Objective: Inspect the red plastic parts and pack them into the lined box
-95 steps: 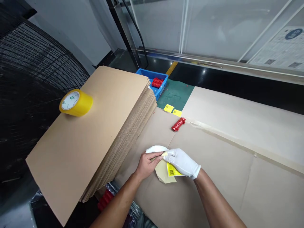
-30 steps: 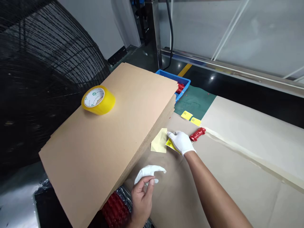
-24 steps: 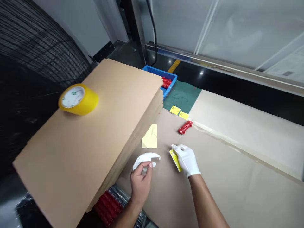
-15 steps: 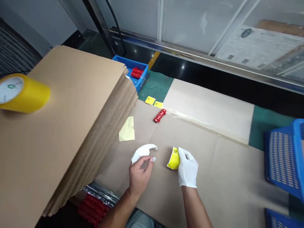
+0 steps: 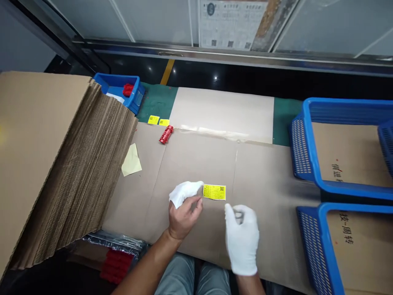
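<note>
Plainly, the yellow label (image 5: 214, 192) lies flat on the brown cardboard sheet (image 5: 196, 164) covering the desk, face up, near the middle of the view. The bare left hand (image 5: 183, 215) sits at seven o'clock from it, fingers pinched on a loose white glove (image 5: 184, 191), whose tip reaches the label's left edge. The gloved right hand (image 5: 242, 239) hovers at five o'clock from the label, just clear of it, fingers curled inward and holding nothing that I can see.

To judge by its look, the label is a thin, very light slip, limp rather than stiff, easy to crease; whether its underside is sticky cannot be told. Lying flush on the sheet, it offers only its edges, so a corner on the right side, nearest the gloved fingers, seems the best place to lift it.

At ten o'clock from the label a pale backing paper (image 5: 131, 160) rests beside the tall stack of corrugated cardboard (image 5: 61, 164). Farther off at eleven o'clock lie a small red part (image 5: 166, 134) and two yellow tags (image 5: 158, 120), with a small blue bin (image 5: 118, 84) behind them. Two blue baskets (image 5: 299, 155) stand at three o'clock. Nothing lies between the right hand and the label.
</note>
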Demonstrator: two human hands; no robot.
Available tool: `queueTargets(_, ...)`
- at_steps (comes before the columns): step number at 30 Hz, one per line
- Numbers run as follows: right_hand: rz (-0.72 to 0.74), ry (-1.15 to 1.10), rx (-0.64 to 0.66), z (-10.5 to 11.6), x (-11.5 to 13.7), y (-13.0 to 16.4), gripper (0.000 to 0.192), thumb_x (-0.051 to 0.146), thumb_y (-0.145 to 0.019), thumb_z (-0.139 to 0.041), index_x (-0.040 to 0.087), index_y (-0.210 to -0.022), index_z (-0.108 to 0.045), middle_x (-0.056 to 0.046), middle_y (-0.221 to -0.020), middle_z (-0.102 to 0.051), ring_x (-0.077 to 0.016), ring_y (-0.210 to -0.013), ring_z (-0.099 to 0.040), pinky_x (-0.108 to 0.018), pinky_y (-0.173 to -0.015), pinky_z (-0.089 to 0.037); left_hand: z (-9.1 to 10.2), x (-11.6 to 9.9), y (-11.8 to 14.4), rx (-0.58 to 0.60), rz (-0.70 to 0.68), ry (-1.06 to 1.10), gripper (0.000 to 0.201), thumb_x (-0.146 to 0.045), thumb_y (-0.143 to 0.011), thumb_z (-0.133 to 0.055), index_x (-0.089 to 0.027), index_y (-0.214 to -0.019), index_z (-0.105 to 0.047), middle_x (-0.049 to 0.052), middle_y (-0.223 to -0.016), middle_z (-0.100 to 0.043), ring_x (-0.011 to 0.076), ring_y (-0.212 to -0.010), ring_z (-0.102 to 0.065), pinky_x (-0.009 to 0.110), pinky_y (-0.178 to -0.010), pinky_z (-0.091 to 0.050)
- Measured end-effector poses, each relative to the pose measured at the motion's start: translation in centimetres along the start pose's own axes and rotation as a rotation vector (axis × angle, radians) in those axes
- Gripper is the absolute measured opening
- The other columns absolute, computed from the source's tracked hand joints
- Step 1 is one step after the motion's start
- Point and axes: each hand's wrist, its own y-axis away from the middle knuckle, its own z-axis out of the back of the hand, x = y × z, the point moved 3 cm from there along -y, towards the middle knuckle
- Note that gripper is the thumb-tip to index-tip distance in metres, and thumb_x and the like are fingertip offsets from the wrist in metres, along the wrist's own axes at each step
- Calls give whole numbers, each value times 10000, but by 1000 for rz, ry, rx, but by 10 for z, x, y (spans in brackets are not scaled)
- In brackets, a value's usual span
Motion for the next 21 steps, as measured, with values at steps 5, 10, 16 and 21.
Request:
queueTargets(5,-216,-443,544,-26,0,32,457,632,-732,-606,176,-703,-590,32,-564,-509,-69,-488,-422,-209,-472,-358,3,-12,26,37,-282,-140,109,-202,-835,-694,-222,-917,-765,33,-836,-753,205,-774,-724,351,-961,-534)
queueTargets(10,-309,-578,596,-33,3,27,468,613,-666,-662,149,-695,-601,23,-555,-531,-53,-449,-419,-173,-384,-313,7,-8,33,160,-378,-101,205,-188,-888,-642,-255,-1045,-755,14,-879,-750,183,-747,-734,279,-902,-570)
queueTargets(16,-290,-523,657,-34,9,19,418,541,-617,-660,135,-708,-621,16,-540,-540,-70,-478,-466,-169,-406,-335,12,-2,28,165,-411,-88,176,-202,-905,-636,-233,-1040,-745,17,-929,-752,174,-750,-729,316,-957,-542)
queueTargets(21,-183,-353,622,-38,10,14,372,535,-711,-598,164,-727,-605,23,-576,-538,-79,-525,-458,-197,-485,-362,18,7,22,120,-222,40,287,-371,-842,-720,-190,-1064,-727,87,-977,-743,244,-938,-703,393,-992,-513)
